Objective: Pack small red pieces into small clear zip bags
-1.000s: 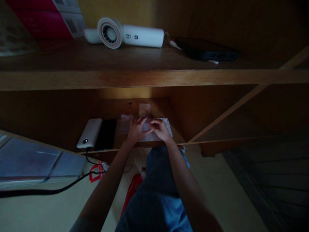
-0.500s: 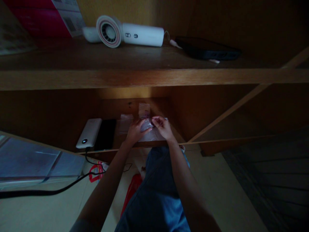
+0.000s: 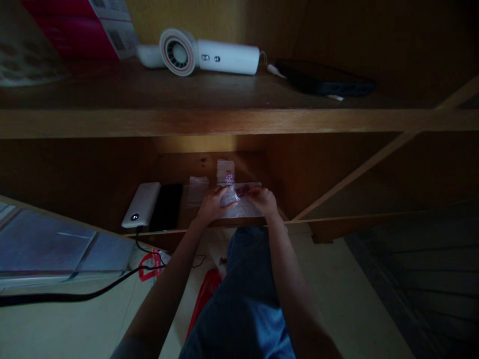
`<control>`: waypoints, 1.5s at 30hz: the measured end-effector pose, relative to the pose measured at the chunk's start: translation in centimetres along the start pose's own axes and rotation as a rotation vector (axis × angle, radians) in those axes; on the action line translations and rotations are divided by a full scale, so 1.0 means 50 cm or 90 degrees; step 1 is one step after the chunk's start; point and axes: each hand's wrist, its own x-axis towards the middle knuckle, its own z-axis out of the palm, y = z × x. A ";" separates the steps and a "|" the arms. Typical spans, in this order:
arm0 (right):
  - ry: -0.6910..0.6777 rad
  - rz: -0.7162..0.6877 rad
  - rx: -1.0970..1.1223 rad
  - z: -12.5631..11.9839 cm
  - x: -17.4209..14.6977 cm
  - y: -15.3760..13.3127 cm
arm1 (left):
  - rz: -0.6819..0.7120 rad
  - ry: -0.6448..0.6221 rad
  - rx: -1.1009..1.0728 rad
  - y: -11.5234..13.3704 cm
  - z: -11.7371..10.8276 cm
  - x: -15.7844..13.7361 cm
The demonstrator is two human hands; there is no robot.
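Note:
My left hand grips a small clear plastic bag between thumb and fingers on the lower shelf. Just right of that bag is a cluster of small dark red beads. The curled fingertips of my right hand are at the beads' right side; what they pinch is too small to make out. Under both hands lies a larger clear plastic bag. Behind them rests a small zip bag with pinkish beads in its lower part. Flat zip bags lie left of my left hand.
A white power bank with a cable plugged in lies beside a flat black object. On the upper shelf are a white handheld fan, a dark phone and a pink box. The shelf edge crosses above my hands.
My right hand has moved a little to the right, away from my left hand, and the dark red beads now show between them. The left hand keeps its grip on the small bag.

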 end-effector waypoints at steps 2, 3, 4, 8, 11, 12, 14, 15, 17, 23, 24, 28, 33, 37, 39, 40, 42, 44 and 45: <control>-0.006 0.005 -0.043 0.003 0.000 -0.005 | 0.002 -0.002 -0.002 0.000 0.000 0.000; -0.004 0.008 -0.060 0.004 -0.001 -0.006 | 0.004 -0.003 -0.003 0.001 -0.001 -0.001; 0.000 0.010 -0.072 0.005 -0.001 -0.007 | 0.006 -0.005 -0.003 0.001 -0.003 -0.001; 0.014 0.004 -0.084 0.008 -0.002 -0.006 | 0.005 -0.009 0.001 0.005 -0.008 -0.001; 0.014 0.000 -0.085 0.009 -0.003 -0.005 | 0.001 -0.007 0.007 0.005 -0.008 -0.001; 0.014 -0.002 -0.086 0.010 -0.003 -0.005 | -0.001 -0.006 0.009 0.005 -0.008 -0.001; 0.021 -0.004 -0.088 0.011 -0.004 -0.003 | -0.002 -0.007 0.013 0.004 -0.007 -0.002; 0.026 -0.003 -0.086 0.011 -0.003 -0.002 | -0.003 -0.008 0.015 0.004 -0.007 -0.002; 0.032 0.003 -0.070 0.011 -0.003 -0.001 | -0.002 -0.008 0.017 0.005 -0.007 -0.002; -0.017 -0.046 0.150 0.010 0.003 -0.001 | 0.013 0.003 0.022 0.010 -0.011 -0.001; -0.029 -0.062 0.193 0.011 0.003 -0.003 | 0.016 0.004 0.021 0.010 -0.011 -0.001; -0.081 -0.113 0.312 0.027 0.006 -0.011 | 0.021 0.002 0.017 0.007 -0.009 0.000; -0.110 -0.121 0.355 0.039 0.007 -0.016 | 0.020 0.005 0.000 0.004 -0.007 0.001; -0.096 -0.113 0.356 0.033 0.009 -0.013 | 0.018 0.006 -0.003 0.005 -0.008 0.001; -0.062 -0.078 0.316 0.030 0.010 -0.009 | 0.018 0.008 -0.004 0.005 -0.009 0.000; -0.042 -0.054 0.283 0.028 0.010 -0.006 | 0.020 0.009 -0.006 0.005 -0.009 -0.001; -0.007 -0.012 0.206 0.026 0.010 -0.001 | 0.022 0.011 -0.006 0.005 -0.009 -0.002; 0.018 0.013 0.142 0.021 0.008 0.001 | 0.018 0.012 -0.003 0.004 -0.008 -0.003; 0.027 0.023 0.116 0.018 0.007 0.001 | 0.015 0.011 0.000 0.004 -0.008 -0.003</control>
